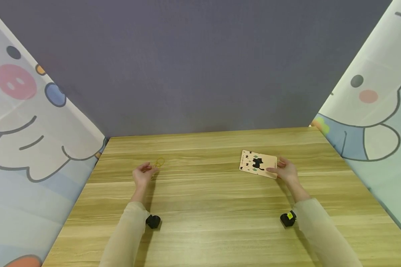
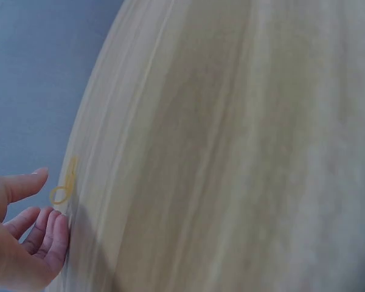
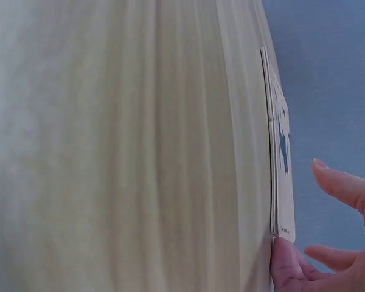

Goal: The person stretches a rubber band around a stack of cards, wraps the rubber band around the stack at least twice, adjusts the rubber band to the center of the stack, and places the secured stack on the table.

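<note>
Toward the left of the table, my left hand (image 1: 143,175) is beside thin yellow bands (image 1: 159,162). The left wrist view shows the thumb and the bent fingers of this hand (image 2: 33,243) apart, with the yellow bands (image 2: 59,194) just past the fingertips. On the right lies a flat cream booklet or card stack (image 1: 258,164) with a black cat picture. My right hand (image 1: 285,171) is at its right end. In the right wrist view, this hand's (image 3: 334,243) lower fingertips touch the end of the cream stack (image 3: 285,194), while the thumb stands off it.
The wood-grain table (image 1: 200,193) ends at a grey panel (image 1: 200,66) at the back. Cartoon-printed sheets (image 1: 16,118) flank it on both sides. A black device (image 1: 153,221) is at the left wrist, and another black device (image 1: 287,219) is at the right.
</note>
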A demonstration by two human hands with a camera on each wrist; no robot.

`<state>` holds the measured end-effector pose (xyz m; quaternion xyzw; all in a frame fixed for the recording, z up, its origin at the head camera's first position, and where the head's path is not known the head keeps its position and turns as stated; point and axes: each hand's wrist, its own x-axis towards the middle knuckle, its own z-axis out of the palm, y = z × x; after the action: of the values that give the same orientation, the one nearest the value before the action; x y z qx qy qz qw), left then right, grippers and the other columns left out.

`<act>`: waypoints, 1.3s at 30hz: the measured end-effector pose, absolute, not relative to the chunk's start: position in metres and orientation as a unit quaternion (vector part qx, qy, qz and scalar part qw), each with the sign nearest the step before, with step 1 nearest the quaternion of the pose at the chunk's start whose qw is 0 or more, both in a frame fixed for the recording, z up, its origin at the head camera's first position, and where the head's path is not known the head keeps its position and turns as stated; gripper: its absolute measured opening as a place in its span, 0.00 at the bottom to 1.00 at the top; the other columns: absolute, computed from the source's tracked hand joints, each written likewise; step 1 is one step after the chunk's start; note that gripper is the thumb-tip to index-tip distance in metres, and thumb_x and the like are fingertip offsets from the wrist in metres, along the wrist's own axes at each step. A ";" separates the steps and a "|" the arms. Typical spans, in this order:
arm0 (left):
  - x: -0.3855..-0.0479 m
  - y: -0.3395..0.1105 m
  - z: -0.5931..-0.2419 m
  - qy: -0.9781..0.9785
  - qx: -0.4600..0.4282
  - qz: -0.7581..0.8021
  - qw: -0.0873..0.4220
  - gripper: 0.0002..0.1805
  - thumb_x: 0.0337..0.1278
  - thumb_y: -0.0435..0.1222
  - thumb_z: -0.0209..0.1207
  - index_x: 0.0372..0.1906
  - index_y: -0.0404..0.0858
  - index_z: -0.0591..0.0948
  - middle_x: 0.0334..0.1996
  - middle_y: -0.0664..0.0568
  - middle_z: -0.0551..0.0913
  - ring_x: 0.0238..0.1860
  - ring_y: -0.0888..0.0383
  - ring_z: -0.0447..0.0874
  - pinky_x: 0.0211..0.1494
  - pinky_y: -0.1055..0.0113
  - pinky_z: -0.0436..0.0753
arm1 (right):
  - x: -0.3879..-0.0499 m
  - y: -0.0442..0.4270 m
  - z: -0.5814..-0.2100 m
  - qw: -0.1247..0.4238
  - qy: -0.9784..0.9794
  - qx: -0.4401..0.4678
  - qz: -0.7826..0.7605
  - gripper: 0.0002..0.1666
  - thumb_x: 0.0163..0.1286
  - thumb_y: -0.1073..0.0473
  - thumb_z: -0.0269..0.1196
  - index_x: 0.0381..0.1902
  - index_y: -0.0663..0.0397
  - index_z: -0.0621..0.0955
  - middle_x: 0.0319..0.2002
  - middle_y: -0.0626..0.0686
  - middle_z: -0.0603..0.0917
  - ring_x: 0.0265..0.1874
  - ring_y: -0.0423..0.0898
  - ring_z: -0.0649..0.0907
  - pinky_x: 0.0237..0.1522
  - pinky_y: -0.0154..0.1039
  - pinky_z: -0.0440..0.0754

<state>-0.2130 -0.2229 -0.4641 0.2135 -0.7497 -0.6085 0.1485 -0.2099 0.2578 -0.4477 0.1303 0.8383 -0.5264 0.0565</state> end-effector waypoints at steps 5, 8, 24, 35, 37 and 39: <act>-0.218 -0.221 -0.469 -0.744 0.239 -0.603 0.162 0.20 0.38 0.24 0.65 0.42 0.23 0.77 0.32 0.40 0.78 0.23 0.71 0.70 0.24 0.85 0.72 | -0.216 0.260 -0.452 0.054 0.853 0.131 -0.502 0.50 0.55 0.59 0.66 0.65 0.70 0.50 0.59 0.72 0.60 0.57 0.64 0.63 0.52 0.50 0.71; -0.220 -0.219 -0.471 -0.742 0.248 -0.598 0.171 0.19 0.37 0.24 0.66 0.41 0.22 0.77 0.31 0.41 0.78 0.22 0.71 0.70 0.24 0.85 0.71 | -0.219 0.262 -0.455 0.061 0.857 0.133 -0.493 0.50 0.54 0.60 0.66 0.65 0.71 0.49 0.58 0.72 0.60 0.56 0.63 0.63 0.51 0.50 0.71; -0.221 -0.212 -0.473 -0.799 0.285 -0.502 0.167 0.14 0.41 0.30 0.65 0.37 0.29 0.81 0.32 0.41 0.80 0.28 0.57 0.75 0.28 0.71 0.70 | -0.223 0.254 -0.453 0.063 0.881 0.146 -0.446 0.43 0.48 0.65 0.68 0.58 0.77 0.60 0.51 0.71 0.67 0.47 0.62 0.69 0.48 0.50 0.72; -0.221 -0.211 -0.475 -0.799 0.298 -0.491 0.177 0.11 0.39 0.31 0.66 0.33 0.31 0.82 0.28 0.44 0.81 0.24 0.61 0.73 0.31 0.65 0.71 | -0.228 0.254 -0.452 0.109 0.883 0.170 -0.424 0.40 0.50 0.64 0.67 0.55 0.80 0.62 0.52 0.74 0.66 0.51 0.66 0.67 0.52 0.52 0.69; -0.221 -0.212 -0.476 -0.799 0.301 -0.490 0.177 0.11 0.39 0.32 0.67 0.33 0.32 0.83 0.28 0.45 0.81 0.22 0.64 0.70 0.29 0.67 0.70 | -0.228 0.253 -0.452 0.104 0.884 0.169 -0.423 0.39 0.50 0.64 0.67 0.54 0.80 0.63 0.51 0.74 0.67 0.49 0.66 0.68 0.50 0.52 0.71; -0.222 -0.212 -0.477 -0.801 0.303 -0.486 0.177 0.11 0.39 0.32 0.67 0.32 0.33 0.83 0.27 0.46 0.81 0.20 0.66 0.69 0.28 0.67 0.70 | -0.228 0.252 -0.453 0.093 0.887 0.166 -0.421 0.36 0.49 0.65 0.68 0.52 0.80 0.65 0.48 0.73 0.69 0.45 0.64 0.71 0.45 0.51 0.74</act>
<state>-0.2218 -0.2121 -0.4768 0.3028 -0.8007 -0.4856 0.1775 -0.2284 0.2523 -0.4529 0.1655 0.8868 -0.4213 0.0928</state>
